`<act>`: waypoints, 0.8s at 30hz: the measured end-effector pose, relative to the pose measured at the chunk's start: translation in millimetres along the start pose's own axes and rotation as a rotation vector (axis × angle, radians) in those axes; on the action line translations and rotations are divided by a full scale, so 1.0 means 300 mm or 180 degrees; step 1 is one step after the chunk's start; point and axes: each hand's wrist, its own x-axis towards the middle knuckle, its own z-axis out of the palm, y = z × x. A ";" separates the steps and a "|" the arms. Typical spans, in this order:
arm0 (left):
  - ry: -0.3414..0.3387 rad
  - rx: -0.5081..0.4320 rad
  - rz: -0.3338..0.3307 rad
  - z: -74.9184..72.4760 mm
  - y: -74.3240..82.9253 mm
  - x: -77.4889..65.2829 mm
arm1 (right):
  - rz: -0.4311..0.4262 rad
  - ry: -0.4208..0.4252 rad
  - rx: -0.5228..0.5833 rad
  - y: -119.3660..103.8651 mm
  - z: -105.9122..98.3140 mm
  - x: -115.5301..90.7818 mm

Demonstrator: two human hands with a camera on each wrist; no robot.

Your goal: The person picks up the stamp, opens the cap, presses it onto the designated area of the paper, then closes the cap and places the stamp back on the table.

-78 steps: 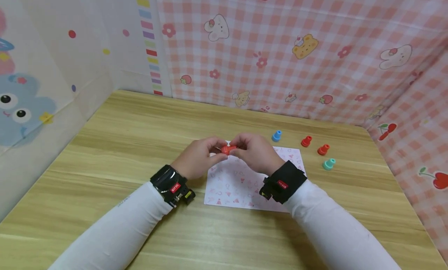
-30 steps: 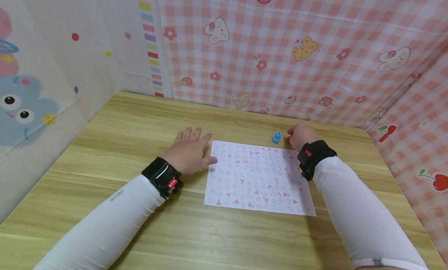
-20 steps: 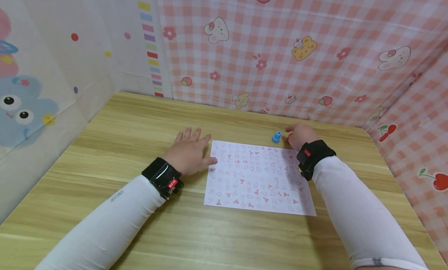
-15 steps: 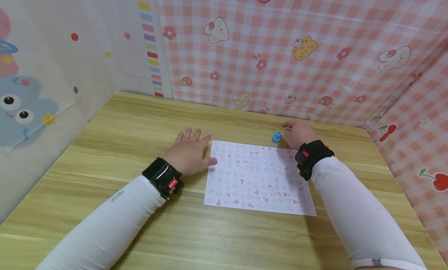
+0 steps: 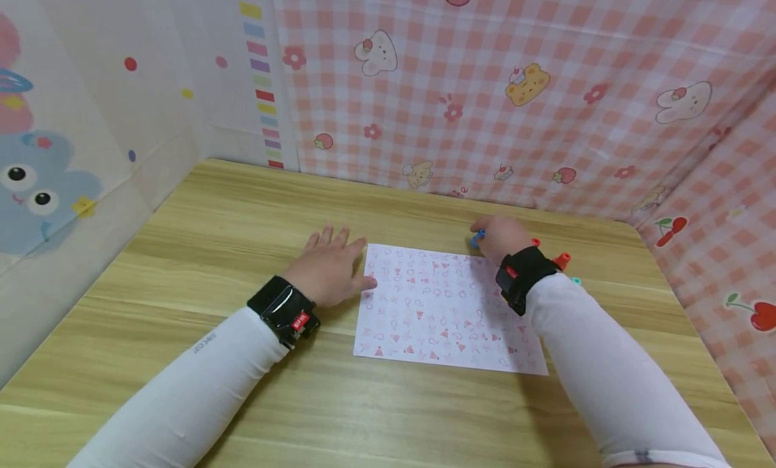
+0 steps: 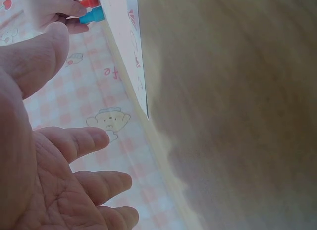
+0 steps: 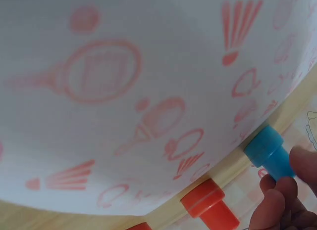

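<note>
At the back edge of a printed paper sheet (image 5: 448,306), my right hand (image 5: 503,239) pinches the narrow handle of a small blue stamp (image 7: 267,148) between thumb and fingers. The stamp stands on the table, wide end down. My left hand (image 5: 327,266) is beside the sheet's left edge, fingers spread and palm down, its thumb over the paper. Small red shuttlecocks and rackets cover the sheet in the right wrist view.
Behind my right wrist stand a red stamp (image 7: 210,205), another red stamp (image 5: 562,260) and a teal stamp (image 5: 576,281), partly hidden by the arm. A pink checked cloth (image 5: 424,84) hangs along the table's back edge.
Earlier both hands held a red piece over the sheet. My left hand then went down at the left; my right went to the red stamps, and has now moved left onto the blue stamp.
</note>
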 end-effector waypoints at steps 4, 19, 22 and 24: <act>0.0000 0.0006 0.0013 0.002 0.001 -0.001 | 0.0014 -0.0025 -0.0032 -0.007 -0.002 -0.003; 0.0177 -0.0208 0.0216 0.004 0.010 0.005 | -0.0068 0.0369 0.0492 -0.106 -0.007 -0.051; 0.0252 -0.0295 0.0287 0.003 0.017 0.007 | -0.0127 0.0360 0.0744 -0.149 -0.006 -0.075; 0.0298 -0.0362 0.0330 0.002 0.022 0.006 | -0.0197 0.0332 0.0912 -0.181 -0.005 -0.093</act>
